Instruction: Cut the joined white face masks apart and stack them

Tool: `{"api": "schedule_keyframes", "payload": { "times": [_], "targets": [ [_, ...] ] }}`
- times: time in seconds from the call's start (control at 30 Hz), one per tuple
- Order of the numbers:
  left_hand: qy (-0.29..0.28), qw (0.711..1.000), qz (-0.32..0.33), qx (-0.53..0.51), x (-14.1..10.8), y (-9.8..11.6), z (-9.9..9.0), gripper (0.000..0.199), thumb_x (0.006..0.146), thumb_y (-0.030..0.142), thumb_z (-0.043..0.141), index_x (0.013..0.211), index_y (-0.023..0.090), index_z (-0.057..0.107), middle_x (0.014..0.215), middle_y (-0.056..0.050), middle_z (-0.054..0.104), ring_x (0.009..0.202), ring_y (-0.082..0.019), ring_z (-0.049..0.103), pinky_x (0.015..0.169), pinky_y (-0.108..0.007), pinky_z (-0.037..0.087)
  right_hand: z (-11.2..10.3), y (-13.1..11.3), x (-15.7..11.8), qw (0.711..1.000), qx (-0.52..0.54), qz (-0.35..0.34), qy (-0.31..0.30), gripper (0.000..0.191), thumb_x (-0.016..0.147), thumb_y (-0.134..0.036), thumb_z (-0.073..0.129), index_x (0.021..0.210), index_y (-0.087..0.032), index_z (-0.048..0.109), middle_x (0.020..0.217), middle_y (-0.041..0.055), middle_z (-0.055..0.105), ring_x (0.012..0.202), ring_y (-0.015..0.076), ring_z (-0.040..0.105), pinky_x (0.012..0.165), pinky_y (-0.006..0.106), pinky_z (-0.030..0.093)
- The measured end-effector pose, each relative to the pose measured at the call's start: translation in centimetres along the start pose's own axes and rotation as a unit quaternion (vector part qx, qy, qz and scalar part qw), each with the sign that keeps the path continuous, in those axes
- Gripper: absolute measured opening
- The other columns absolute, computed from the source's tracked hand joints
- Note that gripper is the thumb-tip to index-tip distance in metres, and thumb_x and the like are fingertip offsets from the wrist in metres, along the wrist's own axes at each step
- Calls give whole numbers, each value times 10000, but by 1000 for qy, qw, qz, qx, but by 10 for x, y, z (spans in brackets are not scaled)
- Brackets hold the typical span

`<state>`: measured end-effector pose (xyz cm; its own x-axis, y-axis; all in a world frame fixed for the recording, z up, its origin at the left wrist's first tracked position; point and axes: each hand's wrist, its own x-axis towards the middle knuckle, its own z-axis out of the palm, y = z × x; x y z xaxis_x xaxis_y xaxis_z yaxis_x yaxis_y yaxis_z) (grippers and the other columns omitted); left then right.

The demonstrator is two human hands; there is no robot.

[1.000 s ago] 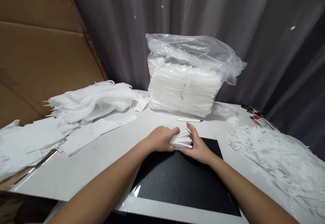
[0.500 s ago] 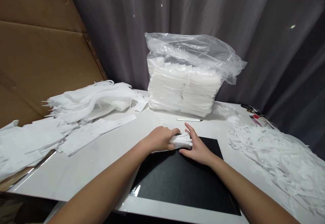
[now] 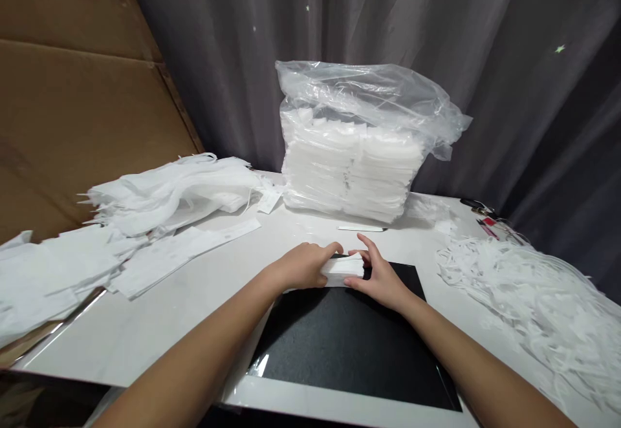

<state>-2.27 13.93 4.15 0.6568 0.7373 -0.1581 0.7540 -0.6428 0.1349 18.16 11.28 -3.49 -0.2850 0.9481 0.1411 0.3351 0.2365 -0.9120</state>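
A small stack of white fabric strips lies between my hands over the far part of a black board. My left hand is closed round the stack's left end, thumb on the near side. At the right end, my right hand has its thumb against the near lower edge and some fingers behind, with the index finger raised off it. The left part of the stack is hidden by my left hand.
White fabric pieces are heaped at the left beside a cardboard sheet. A clear plastic bag of stacked white material stands at the back. Tangled thin white strips cover the right side. A thin knife-like object lies before the bag.
The strips' right ends, bowed and spread before, now sit flatter and more even. My right hand has shifted slightly right, its thumb now on the stack's near edge. My left hand keeps its hold.
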Motion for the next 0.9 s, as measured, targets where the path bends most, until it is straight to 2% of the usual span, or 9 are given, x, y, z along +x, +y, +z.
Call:
{"api": "schedule_keyframes", "payload": {
  "times": [0.07, 0.2, 0.33, 0.43, 0.5, 0.6, 0.67, 0.77, 0.9],
  "targets": [
    [-7, 1000, 3, -5, -1, 0, -2, 613, 692, 218, 600, 1287, 227, 449, 833, -50, 663, 758, -251, 638, 591, -257, 421, 0, 0, 0, 1000, -5, 7, 10, 957, 691, -299, 748, 1461, -242, 182, 1298, 125, 556, 1132, 231, 558, 1039, 457, 356],
    [-8, 1000, -4, 3, -1, 2, -2, 554, 684, 278, 613, 1226, 202, 524, 810, -72, 667, 746, -282, 637, 602, -286, 425, 0, 0, 0, 1000, -1, 11, 13, 982, 677, -330, 764, 1464, -226, 186, 1389, 177, 470, 1223, 257, 501, 1050, 463, 345],
    [-5, 1000, -4, -2, -1, 3, -2, 654, 694, 215, 590, 1330, 255, 443, 871, -59, 673, 796, -264, 644, 629, -271, 430, 1, -2, 0, 1000, 0, 13, 0, 991, 668, -344, 776, 1465, -248, 195, 1424, 177, 426, 1274, 271, 455, 1053, 475, 335],
    [-11, 1000, -10, -5, -2, 3, -2, 611, 678, 276, 613, 1275, 214, 503, 837, -72, 672, 760, -281, 642, 612, -287, 432, 1, -2, -1, 1000, 8, 15, -5, 1009, 662, -341, 783, 1469, -247, 184, 1412, 169, 434, 1269, 265, 458, 1055, 463, 332],
    [-15, 1000, -14, -6, -2, 3, -3, 573, 669, 308, 620, 1226, 189, 550, 819, -87, 670, 739, -296, 639, 603, -301, 431, 1, -1, -1, 1000, 15, 10, -22, 1019, 673, -327, 778, 1476, -251, 155, 1363, 146, 483, 1218, 249, 501, 1041, 446, 346],
    [-23, 999, -10, -22, -2, 3, -4, 605, 681, 262, 598, 1281, 237, 518, 861, -73, 672, 762, -274, 643, 607, -283, 428, 0, -1, 0, 999, 0, -6, -41, 991, 696, -316, 759, 1476, -258, 150, 1197, 81, 571, 1061, 221, 575, 976, 419, 395],
    [-34, 999, -6, -36, -2, 3, -4, 623, 686, 248, 593, 1301, 259, 492, 884, -60, 670, 773, -258, 642, 601, -269, 424, 0, -1, 0, 999, -32, -2, -26, 947, 703, -324, 747, 1466, -247, 191, 1085, 47, 573, 948, 205, 584, 907, 396, 428],
    [-56, 997, -5, -53, -3, 2, -4, 530, 699, 317, 603, 1215, 208, 542, 866, -70, 664, 734, -263, 633, 560, -271, 411, 1, -3, 0, 998, -56, 1, -16, 911, 712, -327, 730, 1459, -229, 218, 954, 10, 553, 852, 186, 569, 821, 351, 447],
    [-57, 996, 0, -70, -4, 0, -3, 551, 722, 282, 574, 1264, 207, 511, 894, -79, 656, 773, -269, 627, 600, -285, 417, 0, -8, -1, 997, -72, 6, -1, 854, 721, -343, 715, 1437, -230, 263, 901, -6, 533, 801, 177, 552, 773, 330, 449]
  ]
}}
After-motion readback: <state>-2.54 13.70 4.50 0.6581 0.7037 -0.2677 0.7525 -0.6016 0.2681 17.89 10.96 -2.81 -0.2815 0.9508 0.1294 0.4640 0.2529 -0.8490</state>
